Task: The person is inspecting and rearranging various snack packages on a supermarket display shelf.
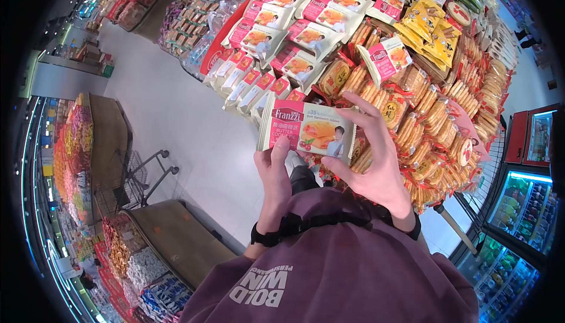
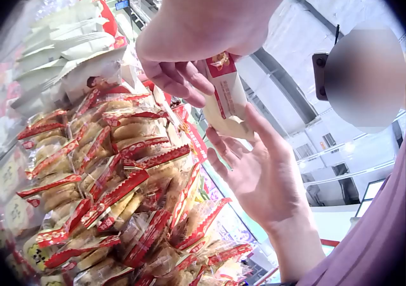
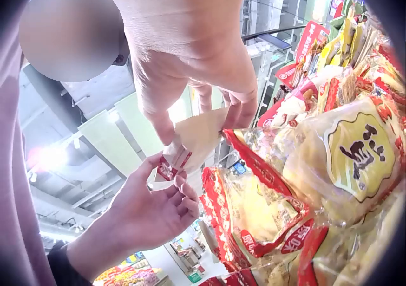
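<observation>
Fingers (image 1: 368, 117) hold cookie box (image 1: 306, 131) near biscuit packets (image 1: 435, 117).

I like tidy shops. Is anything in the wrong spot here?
Yes. One pink box lies tilted on the clear biscuit bags, away from the stacked pink boxes. Nothing looks spilled or torn.

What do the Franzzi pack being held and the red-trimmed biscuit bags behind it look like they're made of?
Franzzi pack: probably thin printed cardboard, slightly glossy; its faces are flat, its edges straight and sharp. The biscuit bags: clear shiny plastic film with red printed trim; biscuits show through and wrinkles catch light.
</observation>
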The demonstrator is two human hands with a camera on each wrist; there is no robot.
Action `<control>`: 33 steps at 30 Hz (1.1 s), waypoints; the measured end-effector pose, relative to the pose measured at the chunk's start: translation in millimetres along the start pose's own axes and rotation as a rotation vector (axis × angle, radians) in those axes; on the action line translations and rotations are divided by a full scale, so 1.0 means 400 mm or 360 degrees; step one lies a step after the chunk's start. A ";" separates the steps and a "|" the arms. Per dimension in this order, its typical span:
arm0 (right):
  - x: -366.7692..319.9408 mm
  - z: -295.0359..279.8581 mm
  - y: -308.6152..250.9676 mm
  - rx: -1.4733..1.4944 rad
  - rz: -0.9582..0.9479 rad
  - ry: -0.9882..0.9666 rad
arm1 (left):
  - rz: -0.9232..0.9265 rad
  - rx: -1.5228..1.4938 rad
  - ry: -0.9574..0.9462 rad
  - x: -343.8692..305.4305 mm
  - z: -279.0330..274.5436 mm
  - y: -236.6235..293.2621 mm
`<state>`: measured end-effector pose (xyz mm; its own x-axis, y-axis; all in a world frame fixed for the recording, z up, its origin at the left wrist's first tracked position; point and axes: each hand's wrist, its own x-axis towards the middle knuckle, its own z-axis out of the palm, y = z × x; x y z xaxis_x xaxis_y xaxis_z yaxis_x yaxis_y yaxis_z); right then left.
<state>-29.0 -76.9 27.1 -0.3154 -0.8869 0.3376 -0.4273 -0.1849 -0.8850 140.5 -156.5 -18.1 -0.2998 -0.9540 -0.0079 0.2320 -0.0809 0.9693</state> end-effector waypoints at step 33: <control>-0.047 -0.031 0.013 0.0112 -0.0036 -0.0079 | -0.0069 -0.0190 0.0023 0.059 -0.008 0.031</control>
<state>-35.8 -55.9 20.0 -0.2633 -0.9017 0.3429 -0.3726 -0.2328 -0.8983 139.2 -180.7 -7.1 -0.2985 -0.9529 -0.0536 0.3278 -0.1551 0.9319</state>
